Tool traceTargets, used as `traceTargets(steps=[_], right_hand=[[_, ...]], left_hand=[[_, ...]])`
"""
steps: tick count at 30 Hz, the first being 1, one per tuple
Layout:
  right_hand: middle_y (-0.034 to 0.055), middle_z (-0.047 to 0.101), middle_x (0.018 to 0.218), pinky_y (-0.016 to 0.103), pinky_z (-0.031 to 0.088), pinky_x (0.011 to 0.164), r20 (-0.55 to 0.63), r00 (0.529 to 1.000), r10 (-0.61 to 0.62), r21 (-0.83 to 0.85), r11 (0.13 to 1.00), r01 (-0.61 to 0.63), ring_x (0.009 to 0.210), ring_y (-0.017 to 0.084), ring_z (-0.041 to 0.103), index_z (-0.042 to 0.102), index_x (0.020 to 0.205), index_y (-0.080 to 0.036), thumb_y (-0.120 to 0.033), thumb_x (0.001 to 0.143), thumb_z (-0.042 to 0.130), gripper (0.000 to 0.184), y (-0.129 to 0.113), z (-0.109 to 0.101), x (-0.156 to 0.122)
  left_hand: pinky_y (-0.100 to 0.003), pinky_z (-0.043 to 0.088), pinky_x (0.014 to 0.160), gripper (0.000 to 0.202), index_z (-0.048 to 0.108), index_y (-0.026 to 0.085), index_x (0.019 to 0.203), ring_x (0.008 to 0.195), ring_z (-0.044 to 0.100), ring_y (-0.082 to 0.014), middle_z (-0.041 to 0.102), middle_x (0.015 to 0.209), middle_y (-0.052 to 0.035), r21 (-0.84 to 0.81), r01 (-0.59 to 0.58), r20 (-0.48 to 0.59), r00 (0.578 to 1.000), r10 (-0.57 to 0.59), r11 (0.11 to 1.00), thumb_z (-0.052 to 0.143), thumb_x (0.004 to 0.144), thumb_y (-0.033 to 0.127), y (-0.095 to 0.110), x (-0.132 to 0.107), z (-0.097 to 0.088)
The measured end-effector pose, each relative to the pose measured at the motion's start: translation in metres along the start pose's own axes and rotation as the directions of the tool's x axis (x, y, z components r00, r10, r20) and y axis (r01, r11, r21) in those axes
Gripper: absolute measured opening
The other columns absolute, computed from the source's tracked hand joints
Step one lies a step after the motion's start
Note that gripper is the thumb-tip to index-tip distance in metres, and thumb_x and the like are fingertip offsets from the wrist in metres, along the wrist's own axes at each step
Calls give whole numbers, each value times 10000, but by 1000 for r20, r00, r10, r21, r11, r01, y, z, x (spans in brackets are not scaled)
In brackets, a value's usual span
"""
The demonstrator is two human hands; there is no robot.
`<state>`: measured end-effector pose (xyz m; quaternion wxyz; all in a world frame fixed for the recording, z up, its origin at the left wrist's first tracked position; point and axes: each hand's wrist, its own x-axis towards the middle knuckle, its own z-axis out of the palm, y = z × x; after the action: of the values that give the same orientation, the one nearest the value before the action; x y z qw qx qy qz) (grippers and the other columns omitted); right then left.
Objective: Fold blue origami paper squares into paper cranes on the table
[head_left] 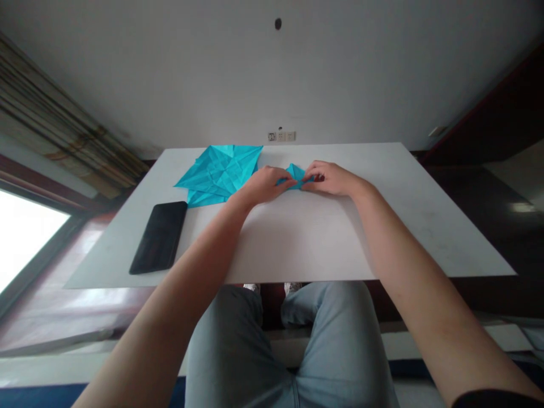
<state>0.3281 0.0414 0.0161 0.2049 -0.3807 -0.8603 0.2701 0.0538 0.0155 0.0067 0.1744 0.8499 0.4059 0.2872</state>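
A small folded piece of blue origami paper [295, 173] lies on the white table between my two hands, its pointed top facing the far edge. My left hand [270, 184] grips its left side, with thumb and fingers closed on the paper. On the opposite side, my right hand [329, 178] pinches the right part between thumb and fingertips. The fingers cover both ends of the folded piece. To the left of my left hand, creased sheets of blue paper [223, 173] lie spread out, partly behind that hand.
A black phone or tablet [159, 238] lies on the left of the white table [306, 243], near my left forearm. Beyond the table's far edge stands a wall with sockets [281, 136]. My legs are under the near edge. A curtain [63, 113] hangs at left.
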Motion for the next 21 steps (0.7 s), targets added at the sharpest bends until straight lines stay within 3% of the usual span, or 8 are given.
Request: traceTargets(steps=[3,6,10,14,19,21], right_hand=[[94,796,1081,443,562,971,-34,999,22,-36,999,-24,1020,312,730,891,927,-266,-515,955,799,267,4,4,5],[109,816,1128,440,576,959,-84,995,62,-21,998,-64,1004,310,731,858,1000,-250,-416,915,814,192,8,11,7],[118,812,1166,452,592,943,-137,987,86,10,996,-85,983,307,717,802,1172,-250,-365,884,816,311,13,18,9],[141,785,1190,470,584,950,-137,989,56,-33,998,-61,989,318,710,800,1074,-249,-432,888,821,262,18,18,10],[142,783,1248,474,563,996,-125,991,39,-54,997,-46,1081,344,691,823,1164,-245,-559,827,923,472,16,13,10],[146,775,1299,507,534,1078,-172,985,21,-99,994,-39,1183,369,670,832,1206,-256,-578,884,887,459,13,12,10]], left_hand=[[-331,580,907,182,867,260,1123,971,814,-257,891,1046,-57,-40,46,-51,998,-48,998,747,994,305,-1,-1,5],[-342,587,938,389,806,275,1327,1009,816,-253,894,1099,-44,-52,102,-75,992,-106,993,761,945,222,-1,-1,11],[-384,595,1024,299,851,248,1211,1119,809,-284,879,1197,-90,8,78,-64,995,-77,997,741,937,205,2,0,13],[-411,593,1061,252,891,246,1167,1170,793,-318,857,1252,-120,86,56,-48,997,-52,995,757,977,343,4,0,12],[-407,583,1097,247,913,287,1153,1197,802,-308,880,1267,-80,37,33,-4,999,-33,999,735,982,302,-2,3,14],[-418,566,1133,283,916,330,1147,1226,799,-301,890,1274,-37,24,32,3,999,-32,999,706,978,242,-5,4,14]])
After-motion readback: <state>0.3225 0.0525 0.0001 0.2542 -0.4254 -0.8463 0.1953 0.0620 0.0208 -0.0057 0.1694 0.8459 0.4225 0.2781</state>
